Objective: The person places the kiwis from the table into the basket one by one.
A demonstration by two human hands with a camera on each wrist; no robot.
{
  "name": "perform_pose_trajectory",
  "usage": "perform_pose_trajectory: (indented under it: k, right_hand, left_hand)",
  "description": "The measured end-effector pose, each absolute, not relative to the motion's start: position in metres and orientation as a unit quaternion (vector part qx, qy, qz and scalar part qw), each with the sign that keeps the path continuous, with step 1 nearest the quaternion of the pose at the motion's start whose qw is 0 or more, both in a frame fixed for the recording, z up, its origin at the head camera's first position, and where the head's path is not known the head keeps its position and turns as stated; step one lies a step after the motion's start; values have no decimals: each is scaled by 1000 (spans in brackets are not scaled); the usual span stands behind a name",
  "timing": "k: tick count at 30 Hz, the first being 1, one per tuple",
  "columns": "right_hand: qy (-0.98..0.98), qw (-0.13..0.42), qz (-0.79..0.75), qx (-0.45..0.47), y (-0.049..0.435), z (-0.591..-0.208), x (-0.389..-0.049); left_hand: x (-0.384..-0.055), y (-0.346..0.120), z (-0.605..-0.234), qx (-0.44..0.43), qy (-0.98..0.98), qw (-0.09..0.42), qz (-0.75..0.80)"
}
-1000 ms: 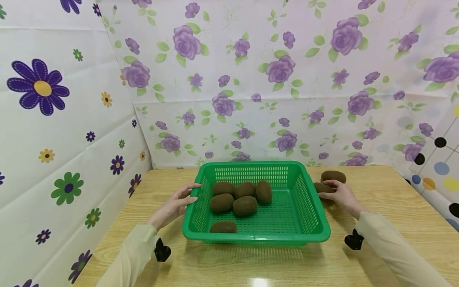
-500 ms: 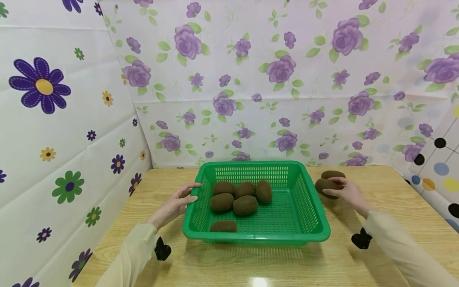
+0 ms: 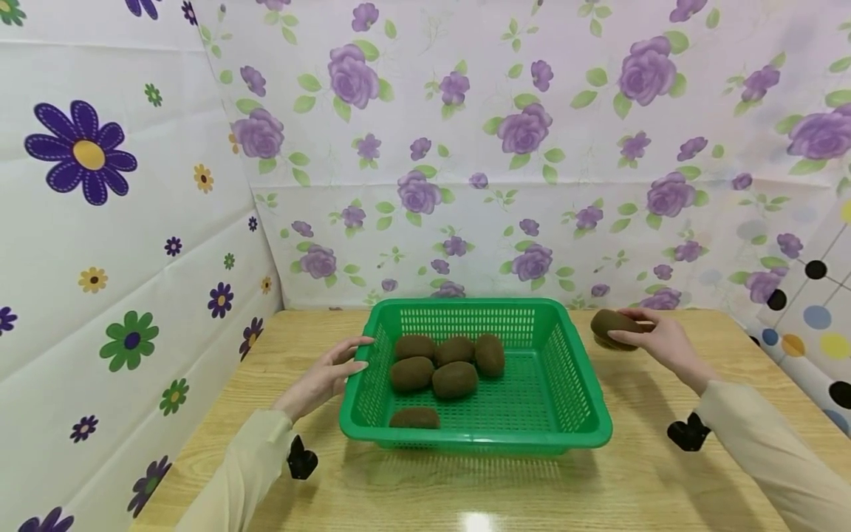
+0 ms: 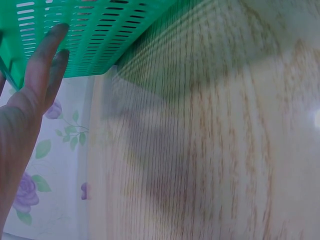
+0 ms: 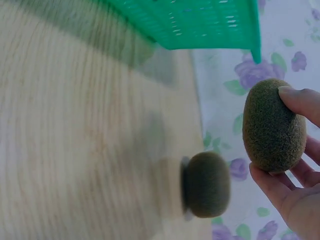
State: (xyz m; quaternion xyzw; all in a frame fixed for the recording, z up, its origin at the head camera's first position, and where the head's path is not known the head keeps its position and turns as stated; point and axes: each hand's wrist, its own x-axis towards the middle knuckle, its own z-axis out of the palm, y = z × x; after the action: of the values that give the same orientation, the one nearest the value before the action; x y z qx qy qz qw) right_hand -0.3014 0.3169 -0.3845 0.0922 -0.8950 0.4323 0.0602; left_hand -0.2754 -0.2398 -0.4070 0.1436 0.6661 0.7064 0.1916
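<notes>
Pinched between my right hand's thumb and fingertips is a brown, fuzzy kiwi, also seen in the head view right of the basket. It hangs above the table near another kiwi, which the held one mostly covers in the head view. A green plastic basket stands mid-table with several kiwis inside, grouped left of centre. My left hand rests on the basket's left rim; in the left wrist view its fingers lie fairly straight along the outer wall.
The wood-grain table ends at a back wall covered in purple rose cloth. A cloth with daisies lines the left side, and dotted cloth the right. Black wrist cameras hang below both sleeves.
My right hand has drawn the kiwi up from beside the basket and slightly right, over the other loose kiwi. My left hand stays at the rim, and the basket has not moved.
</notes>
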Motion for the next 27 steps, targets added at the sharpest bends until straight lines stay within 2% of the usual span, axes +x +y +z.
perform_pose_trajectory:
  k: [12,27]
  right_hand:
    - [-897,78,418,120,304,-359,-296]
    - [-889,57,428,155,281,-336,-288]
  left_hand:
    - [-276,-240,-408,144,671,187,702]
    - [-277,-240,-409,156,660,192,710]
